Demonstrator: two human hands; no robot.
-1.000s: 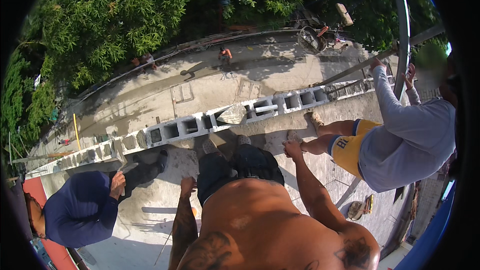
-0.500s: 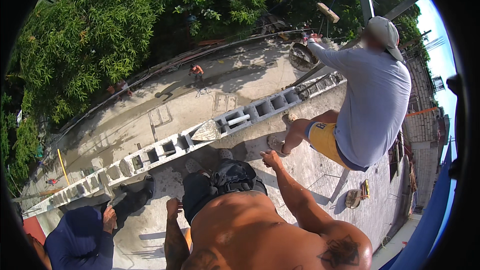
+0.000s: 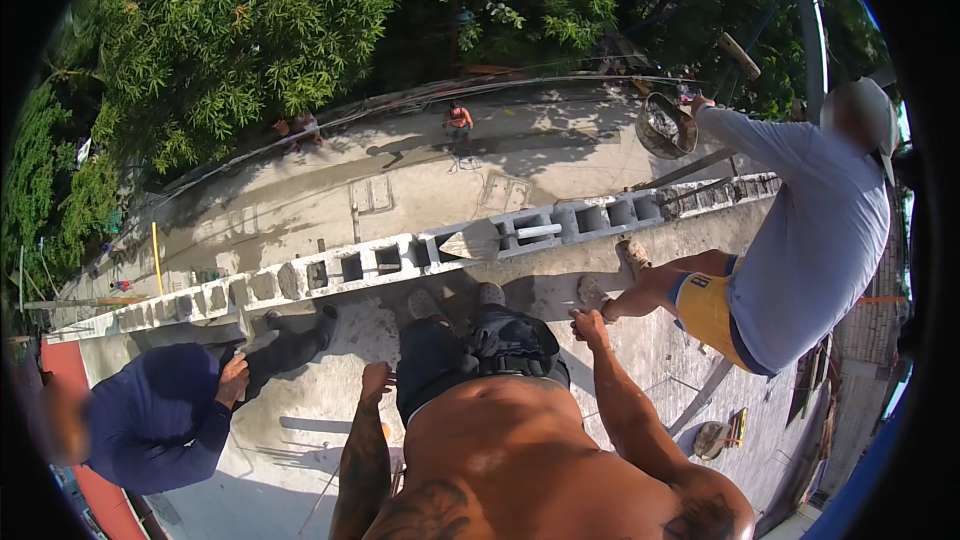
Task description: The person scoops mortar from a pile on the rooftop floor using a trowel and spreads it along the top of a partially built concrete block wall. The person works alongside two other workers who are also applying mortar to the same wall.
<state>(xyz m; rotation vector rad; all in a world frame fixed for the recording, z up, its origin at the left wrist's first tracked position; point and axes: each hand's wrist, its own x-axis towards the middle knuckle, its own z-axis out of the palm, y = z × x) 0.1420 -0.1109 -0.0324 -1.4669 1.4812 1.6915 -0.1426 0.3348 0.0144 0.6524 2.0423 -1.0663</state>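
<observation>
My left hand hangs beside my left hip with its fingers curled closed; nothing shows in it. Held out past my right hip, my right hand is also closed, and no object shows in its fingers. Both are apart from the row of hollow concrete blocks in front of my feet. On top of that row lies a trowel, its broad blade smeared with grey mortar and its pale handle pointing right.
A co-worker in a grey shirt reaches past the wall at right toward a bucket and a hanging wood piece. Another in dark blue bends at left. Beyond the wall lies a lower street with a person in orange.
My view has turned, so the scene sits farther right. My right hand has drawn in toward my hip. The bucket hangs closer to the co-worker's outstretched hand.
</observation>
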